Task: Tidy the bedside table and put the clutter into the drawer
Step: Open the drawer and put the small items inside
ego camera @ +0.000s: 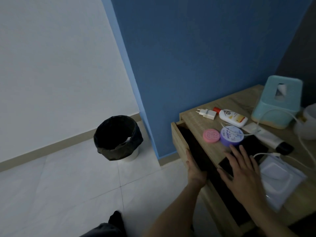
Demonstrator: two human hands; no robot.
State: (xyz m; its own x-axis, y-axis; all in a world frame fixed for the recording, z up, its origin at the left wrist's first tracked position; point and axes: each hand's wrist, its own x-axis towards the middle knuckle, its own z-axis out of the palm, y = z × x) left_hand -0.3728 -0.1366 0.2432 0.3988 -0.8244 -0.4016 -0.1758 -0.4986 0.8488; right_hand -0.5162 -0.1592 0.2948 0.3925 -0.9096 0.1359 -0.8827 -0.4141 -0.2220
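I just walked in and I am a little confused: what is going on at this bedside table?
A person is tidying it. The left grip holds the front of the open drawer. The right grip is spread flat over a flat black object, probably a phone. The pink tin, purple tin, charger plug, lotion bottle and tissue box lie on the table. The drawer's inside is too dark to see.

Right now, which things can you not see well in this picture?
Head view only:
- inside of the drawer: too dark.
- black flat object: partly covered by the right hand.
- white round object: cut off by the right edge.
- label on the tube: too small.
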